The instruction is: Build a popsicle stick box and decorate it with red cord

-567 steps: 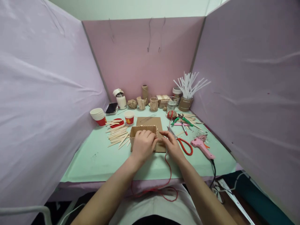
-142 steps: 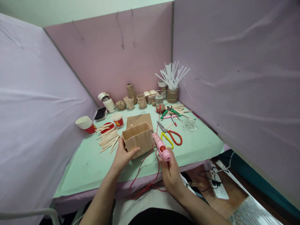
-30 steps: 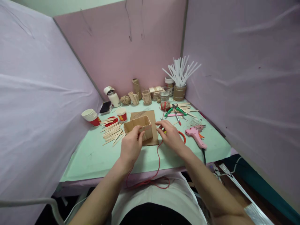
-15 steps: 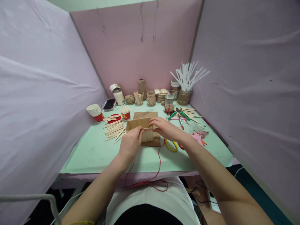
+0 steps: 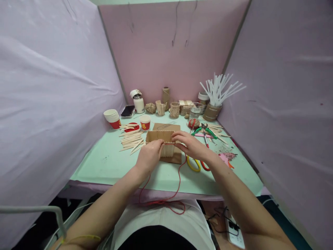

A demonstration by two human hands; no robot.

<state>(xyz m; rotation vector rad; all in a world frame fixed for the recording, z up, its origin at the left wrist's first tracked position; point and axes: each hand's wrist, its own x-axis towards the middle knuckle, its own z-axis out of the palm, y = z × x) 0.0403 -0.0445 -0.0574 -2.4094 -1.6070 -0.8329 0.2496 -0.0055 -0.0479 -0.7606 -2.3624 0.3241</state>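
Note:
A small tan box (image 5: 168, 151) with ribbed walls and an open top stands on a brown cardboard sheet (image 5: 166, 127). Red string (image 5: 179, 176) runs along the box's near rim, then hangs over the table edge into my lap. My left hand (image 5: 148, 156) pinches the string at the rim, left of the middle; its fingertips are partly hidden. At the right corner, my right hand (image 5: 191, 146) grips the box wall, fingers over the rim and thumb on the near side.
Loose wooden sticks (image 5: 131, 139) lie left of the box, near a paper cup (image 5: 145, 122). On the right are yellow-handled scissors (image 5: 194, 165), green pliers (image 5: 208, 132) and a yarn ball (image 5: 194, 123). White sticks (image 5: 220, 91) fill a pot at the back right.
The view has shifted, so the table items appear farther right. Both hands stay at the box's near rim, with the right fingers slightly more spread.

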